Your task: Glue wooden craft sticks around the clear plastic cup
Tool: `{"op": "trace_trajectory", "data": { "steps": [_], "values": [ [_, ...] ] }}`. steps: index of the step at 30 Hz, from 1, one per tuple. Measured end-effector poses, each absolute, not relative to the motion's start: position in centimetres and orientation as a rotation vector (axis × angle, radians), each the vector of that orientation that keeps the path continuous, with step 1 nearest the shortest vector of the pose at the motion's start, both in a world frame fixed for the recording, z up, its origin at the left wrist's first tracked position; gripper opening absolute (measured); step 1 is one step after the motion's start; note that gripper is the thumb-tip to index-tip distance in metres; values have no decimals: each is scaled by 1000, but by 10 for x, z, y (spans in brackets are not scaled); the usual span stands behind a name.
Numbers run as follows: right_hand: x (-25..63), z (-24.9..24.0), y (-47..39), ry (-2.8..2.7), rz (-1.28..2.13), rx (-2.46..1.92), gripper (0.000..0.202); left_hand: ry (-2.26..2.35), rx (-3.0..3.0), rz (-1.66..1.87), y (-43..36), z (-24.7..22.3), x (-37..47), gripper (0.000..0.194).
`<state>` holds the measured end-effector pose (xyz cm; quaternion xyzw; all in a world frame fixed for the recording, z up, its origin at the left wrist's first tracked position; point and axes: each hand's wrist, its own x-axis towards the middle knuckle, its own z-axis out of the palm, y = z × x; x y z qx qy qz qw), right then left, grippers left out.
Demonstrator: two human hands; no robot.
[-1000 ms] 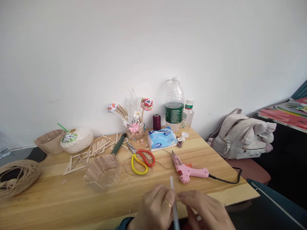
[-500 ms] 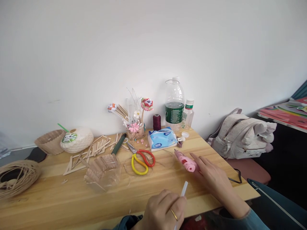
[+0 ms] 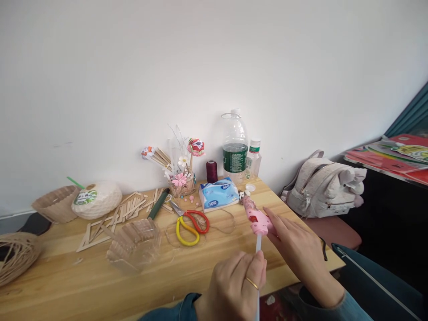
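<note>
A pink glue gun (image 3: 259, 223) is gripped by my right hand (image 3: 296, 240), its patterned nozzle end pointing away toward the back of the table. My left hand (image 3: 236, 283), with a gold ring on one finger, is closed around a translucent white glue stick (image 3: 258, 242). The upper end of the stick meets the rear of the gun. Left of the gun lie scissors (image 3: 191, 227) with one yellow and one red handle loop. A blue tissue pack (image 3: 219, 194) sits just beyond them.
Wooden sticks (image 3: 129, 209), a clear plastic tray (image 3: 135, 245), a twine coil (image 3: 20, 256) and a white coconut (image 3: 96, 199) are on the left. Behind stand a decorated cup (image 3: 182, 180), maroon thread (image 3: 211, 171) and a large bottle (image 3: 235, 156). A backpack (image 3: 326, 187) rests at right.
The glue stick in my left hand has come up against the rear of the glue gun. My right hand has turned the gun more upright, and the view has shifted rightward.
</note>
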<state>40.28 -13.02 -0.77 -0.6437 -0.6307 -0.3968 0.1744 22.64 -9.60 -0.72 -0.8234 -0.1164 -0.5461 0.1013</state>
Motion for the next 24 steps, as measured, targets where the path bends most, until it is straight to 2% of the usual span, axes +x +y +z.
{"op": "trace_trajectory", "data": {
  "steps": [18, 24],
  "values": [
    [389, -11, -134, -1613, -1047, -1748, 35, -356, -2320, -1523, -98, -6, 238, 12],
    [388, -17, -138, -1589, -1081, -1677, 49, -314, -2359, -1598, -103, -5, 235, 16]
  ]
}}
